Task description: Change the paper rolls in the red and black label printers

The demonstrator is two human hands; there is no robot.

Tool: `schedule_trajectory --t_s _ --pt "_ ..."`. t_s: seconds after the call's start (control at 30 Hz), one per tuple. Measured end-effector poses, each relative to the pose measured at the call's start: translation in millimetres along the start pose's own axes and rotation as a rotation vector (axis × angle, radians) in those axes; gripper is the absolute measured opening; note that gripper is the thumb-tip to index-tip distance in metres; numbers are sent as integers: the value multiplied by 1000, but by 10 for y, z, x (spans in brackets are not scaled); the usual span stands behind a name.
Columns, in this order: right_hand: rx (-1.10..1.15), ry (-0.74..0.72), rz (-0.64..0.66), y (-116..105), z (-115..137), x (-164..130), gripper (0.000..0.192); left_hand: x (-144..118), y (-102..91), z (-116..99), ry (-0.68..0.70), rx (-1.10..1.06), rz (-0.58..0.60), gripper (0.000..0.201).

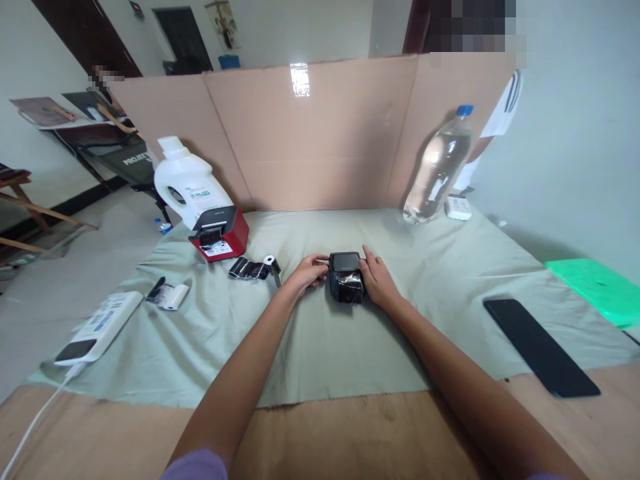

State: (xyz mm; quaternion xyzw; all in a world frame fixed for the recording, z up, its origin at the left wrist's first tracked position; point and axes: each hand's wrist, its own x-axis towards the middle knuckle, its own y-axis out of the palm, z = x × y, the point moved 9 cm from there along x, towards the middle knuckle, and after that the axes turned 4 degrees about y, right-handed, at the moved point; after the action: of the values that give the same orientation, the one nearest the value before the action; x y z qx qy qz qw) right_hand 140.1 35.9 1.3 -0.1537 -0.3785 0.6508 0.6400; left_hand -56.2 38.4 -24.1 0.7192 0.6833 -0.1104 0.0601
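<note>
A small black printer [345, 262] with a strip of shiny black paper [350, 287] hanging over its front stands on the green cloth. My left hand [307, 273] holds its left side, fingers bent and fingertips at the casing. Against the opposite side rests my right hand [379, 277], thumb near the front and fingers along the edge. Left of my left hand lies a small paper roll [270, 260] with a dark, crinkled strip [249, 269] stretched out beside it. Farther left is a red and black printer [227, 233], also with dark paper at its front.
A white jug [193, 183] stands behind the red printer. At left lie another paper roll [173, 297] and a white power strip [103, 327]. A water bottle [440, 167] leans by the cardboard screen [310, 140]. A black phone [540, 347] and green stool [595, 290] are at right.
</note>
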Motion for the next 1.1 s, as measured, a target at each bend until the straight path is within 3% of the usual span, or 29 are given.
schedule_trajectory --t_s 0.17,0.4,0.6,0.93,1.1 --pt "-4 4 2 4 -7 1 69 5 10 2 42 27 8 41" --pt "20 -22 -2 7 -10 6 70 13 -59 -100 437 81 -68 37" --pt "16 -79 -33 6 1 3 72 -164 58 -383 719 250 -103 34" --pt "21 -75 -16 22 -20 15 73 -439 -127 -391 763 485 -316 28" --pt "26 -70 -19 24 -32 17 73 -487 -45 -432 842 534 -273 33"
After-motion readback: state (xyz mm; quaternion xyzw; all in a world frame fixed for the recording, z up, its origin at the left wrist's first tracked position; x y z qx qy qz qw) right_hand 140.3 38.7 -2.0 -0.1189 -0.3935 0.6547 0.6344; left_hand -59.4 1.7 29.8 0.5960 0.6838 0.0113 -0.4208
